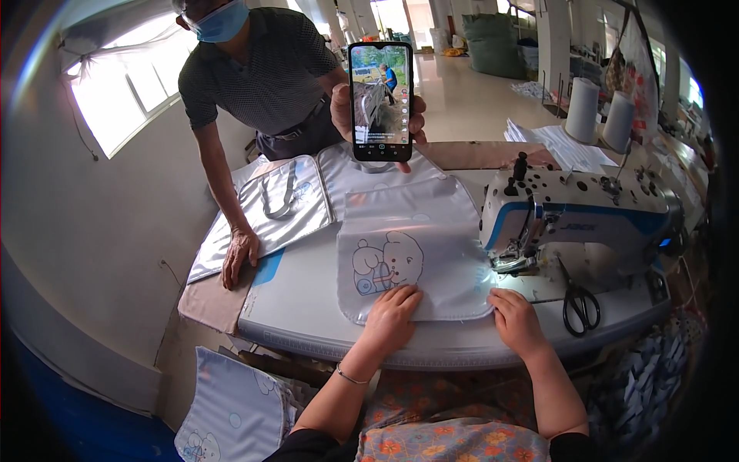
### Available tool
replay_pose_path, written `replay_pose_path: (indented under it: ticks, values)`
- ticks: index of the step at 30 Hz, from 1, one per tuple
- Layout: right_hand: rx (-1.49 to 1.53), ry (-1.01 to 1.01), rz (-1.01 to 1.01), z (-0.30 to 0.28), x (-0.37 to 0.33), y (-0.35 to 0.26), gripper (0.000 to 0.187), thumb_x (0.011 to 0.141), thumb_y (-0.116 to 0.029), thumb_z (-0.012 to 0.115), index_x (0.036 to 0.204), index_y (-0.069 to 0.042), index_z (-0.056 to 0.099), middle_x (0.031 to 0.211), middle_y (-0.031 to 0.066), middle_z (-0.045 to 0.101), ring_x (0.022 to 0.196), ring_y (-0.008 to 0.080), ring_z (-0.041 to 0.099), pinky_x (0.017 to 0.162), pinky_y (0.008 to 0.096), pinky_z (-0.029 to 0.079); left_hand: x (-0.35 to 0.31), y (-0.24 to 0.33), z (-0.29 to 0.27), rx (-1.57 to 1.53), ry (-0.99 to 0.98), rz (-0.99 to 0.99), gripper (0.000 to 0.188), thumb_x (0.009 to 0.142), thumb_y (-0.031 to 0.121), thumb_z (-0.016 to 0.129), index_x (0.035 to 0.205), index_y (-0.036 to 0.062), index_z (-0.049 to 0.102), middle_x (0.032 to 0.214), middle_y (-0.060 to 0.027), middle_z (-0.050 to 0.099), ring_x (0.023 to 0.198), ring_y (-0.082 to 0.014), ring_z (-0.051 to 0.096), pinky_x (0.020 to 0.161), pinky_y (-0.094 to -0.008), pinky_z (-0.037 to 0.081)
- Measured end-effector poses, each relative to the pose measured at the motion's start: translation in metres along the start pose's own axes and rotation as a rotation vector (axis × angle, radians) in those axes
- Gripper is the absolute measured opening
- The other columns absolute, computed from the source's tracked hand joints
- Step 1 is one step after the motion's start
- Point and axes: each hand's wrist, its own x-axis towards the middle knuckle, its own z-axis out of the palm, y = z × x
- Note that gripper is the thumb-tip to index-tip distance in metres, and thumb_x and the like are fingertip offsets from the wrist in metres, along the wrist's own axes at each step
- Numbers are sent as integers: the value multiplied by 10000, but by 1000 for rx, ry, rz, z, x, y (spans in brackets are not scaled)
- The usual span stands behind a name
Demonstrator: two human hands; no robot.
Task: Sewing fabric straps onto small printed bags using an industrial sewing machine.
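Note:
A silver-grey fabric panel (454, 254) with rounded lower corners and a printed cartoon animal lies on the sewing machine table. My left hand (392, 314) rests on its lower edge, just below the print, fingers laid on the cloth. At the panel's lower right corner, my right hand (516, 317) has its fingers curled on the edge, thumb side toward the machine. The sewing machine (577, 212), white with a blue stripe, stands to the right. Its lit needle area (514, 262) is at the panel's right edge; the needle tip is too small to make out.
Black scissors (579, 304) lie right of my right hand. Across the table a masked person (254, 85) holds up a phone (381, 100), other hand (241, 256) on the table beside a silver piece with a grey strap (279, 192). Printed panels (235, 408) hang lower left; thread cones (582, 108) stand behind.

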Motion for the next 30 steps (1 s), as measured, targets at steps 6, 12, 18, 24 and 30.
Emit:
replay_pose_path:
  ticks: [6,12,18,24,30]
  values:
    - [2,0,-5,-2,2,-2,237,861,18,663,1093,18,710,1173,170,702,1115,340,663,998,427,537,0,-2,0,8,-8,-5,576,675,-8,648,1250,5,644,1338,-152,623,1285,-343,568,1095,-444,456]
    - [0,3,-4,-1,1,-1,236,857,21,666,1089,18,710,1170,170,702,1114,340,664,996,425,538,1,2,-3,5,-2,-14,535,699,-1,628,1233,11,650,1321,-163,636,1278,-342,571,1095,-441,450]
    - [6,3,1,0,0,-1,232,856,22,666,1084,18,709,1174,171,700,1118,343,661,1001,427,536,-1,0,-1,5,-15,-18,561,689,0,641,1250,10,645,1337,-158,625,1289,-344,563,1103,-445,445]
    - [14,1,-5,-2,1,-2,241,848,25,668,1086,19,708,1173,173,699,1118,344,661,1003,429,535,0,0,-2,-3,-25,-16,589,676,6,652,1265,9,640,1348,-158,614,1295,-351,556,1105,-451,443]
    - [12,-3,1,-2,2,-3,246,847,29,666,1090,20,706,1175,175,699,1122,345,659,1005,431,535,-1,0,-2,4,-9,-15,567,689,1,643,1256,11,642,1338,-163,624,1287,-350,563,1100,-450,446]
